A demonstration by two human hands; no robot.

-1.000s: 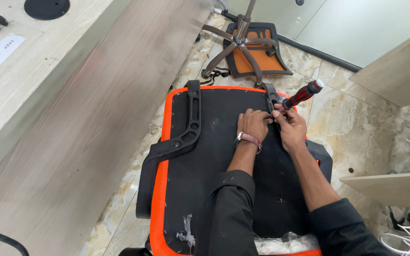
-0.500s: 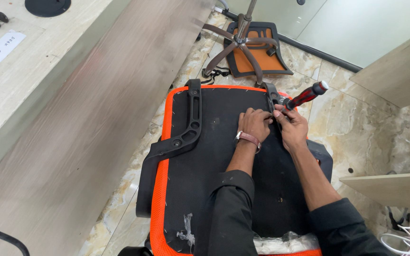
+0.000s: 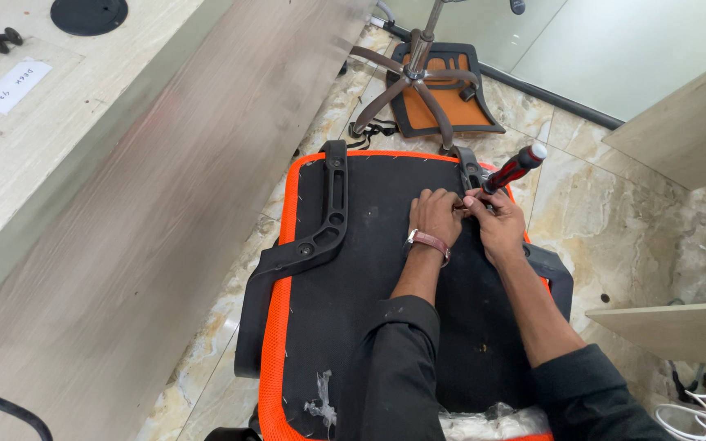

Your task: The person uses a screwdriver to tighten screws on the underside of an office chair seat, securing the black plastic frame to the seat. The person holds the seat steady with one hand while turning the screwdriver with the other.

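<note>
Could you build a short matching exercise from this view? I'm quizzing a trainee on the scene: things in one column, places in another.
Things:
1 screwdriver
2 wristwatch
3 chair base
4 black disc

Places:
A on the light tabletop
B on the left hand's wrist
C in the right hand
D on the floor beyond the seat

Pairs: 1-C, 2-B, 3-D, 4-A

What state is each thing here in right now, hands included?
Left hand: palm down on the seat, fingers beside the screwdriver tip.
Right hand: closed around the screwdriver.
Screwdriver: held tilted, tip down at the right armrest bracket.
Chair seat: upside down, black underside up.
Left armrest: lying on the seat underside.
Chair base: apart on the floor, resting on an orange backrest.
</note>
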